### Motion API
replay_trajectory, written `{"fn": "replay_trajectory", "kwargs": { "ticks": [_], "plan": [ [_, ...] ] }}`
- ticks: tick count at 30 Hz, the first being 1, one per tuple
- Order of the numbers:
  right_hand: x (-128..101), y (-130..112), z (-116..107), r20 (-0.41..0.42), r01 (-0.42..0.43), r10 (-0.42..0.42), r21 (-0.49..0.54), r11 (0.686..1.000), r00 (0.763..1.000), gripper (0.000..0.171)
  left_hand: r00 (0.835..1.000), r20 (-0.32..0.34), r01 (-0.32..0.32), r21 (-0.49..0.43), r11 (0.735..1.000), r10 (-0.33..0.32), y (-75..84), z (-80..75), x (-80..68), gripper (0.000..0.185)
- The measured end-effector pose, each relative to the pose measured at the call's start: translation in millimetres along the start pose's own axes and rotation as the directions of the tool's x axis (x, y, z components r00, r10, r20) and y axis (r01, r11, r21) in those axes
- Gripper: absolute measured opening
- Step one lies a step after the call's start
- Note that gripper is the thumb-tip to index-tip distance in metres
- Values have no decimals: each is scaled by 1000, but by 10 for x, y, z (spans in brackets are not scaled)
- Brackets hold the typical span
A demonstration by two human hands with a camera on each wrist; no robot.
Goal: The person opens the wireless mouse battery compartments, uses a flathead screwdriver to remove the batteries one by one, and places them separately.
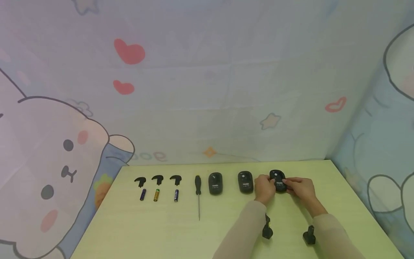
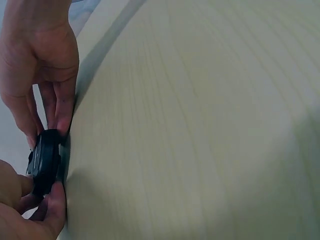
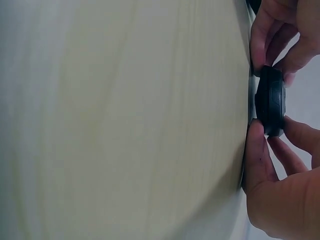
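Note:
Three black computer mice lie in a row at the back of the pale table (image 1: 226, 230). Both hands hold the rightmost mouse (image 1: 279, 180), which still rests on the table. My left hand (image 1: 269, 186) pinches its left side and my right hand (image 1: 290, 187) pinches its right side. In the left wrist view the mouse (image 2: 45, 162) sits between the left hand (image 2: 42, 200) below and the right hand's fingers (image 2: 55, 107) above. The right wrist view shows the mouse (image 3: 271, 100) pinched between the right hand (image 3: 267, 145) and the left hand's fingers (image 3: 265, 42).
Left of the held mouse lie a second mouse (image 1: 245, 181) and a third mouse (image 1: 215, 182). A black screwdriver (image 1: 198, 194) follows, then three black covers (image 1: 157, 178), each with a battery (image 1: 156, 195) below it. Patterned fabric walls (image 1: 207, 90) close in the table.

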State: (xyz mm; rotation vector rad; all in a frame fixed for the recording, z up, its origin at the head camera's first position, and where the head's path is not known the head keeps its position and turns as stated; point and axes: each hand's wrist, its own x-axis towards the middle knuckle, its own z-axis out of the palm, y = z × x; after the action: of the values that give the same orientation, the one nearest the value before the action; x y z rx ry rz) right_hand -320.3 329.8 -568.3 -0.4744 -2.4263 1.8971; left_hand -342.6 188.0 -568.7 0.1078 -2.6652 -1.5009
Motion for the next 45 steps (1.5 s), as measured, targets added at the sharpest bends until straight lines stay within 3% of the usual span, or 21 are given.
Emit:
{"fn": "replay_trajectory", "kwargs": {
  "ticks": [12, 16, 20, 25, 28, 32, 35, 39, 45],
  "plan": [
    [-31, -39, 43, -31, 13, -16, -91, 996, 999, 47, 996, 52, -82, 71, 994, 79, 27, -121, -30, 18],
    [-37, -29, 42, -25, 15, -18, -100, 995, 1000, 48, 990, 98, -111, 100, 989, 101, 47, -184, -54, 23],
    [-32, -20, 16, -5, 9, -10, -83, 996, 1000, 49, 979, 147, -164, 142, 976, 143, 81, -258, -84, 22],
    [-35, -44, -39, -15, -9, 8, -79, 997, 1000, 60, 954, 165, -282, 200, 938, 252, 161, -411, -99, 15],
    [-72, -96, -44, -39, 0, -5, -121, 993, 999, 70, 941, 194, -317, 215, 924, 278, 227, -581, -110, 16],
    [-131, -179, -82, -41, 47, -55, -174, 984, 998, 86, 911, 248, -385, 226, 895, 329, 270, -856, -99, 19],
    [-149, -243, -137, -29, 93, -102, -213, 973, 994, 93, 880, 287, -451, 247, 858, 379, 276, -1100, -76, 18],
    [-194, -360, -246, 3, 150, -155, -292, 945, 988, 98, 850, 343, -503, 302, 810, 400, 296, -1458, -74, 18],
    [-270, -546, -430, 145, 209, -167, -356, 911, 975, 109, 790, 411, -597, 350, 722, 455, 219, -2007, -111, 21]
  ]
}}
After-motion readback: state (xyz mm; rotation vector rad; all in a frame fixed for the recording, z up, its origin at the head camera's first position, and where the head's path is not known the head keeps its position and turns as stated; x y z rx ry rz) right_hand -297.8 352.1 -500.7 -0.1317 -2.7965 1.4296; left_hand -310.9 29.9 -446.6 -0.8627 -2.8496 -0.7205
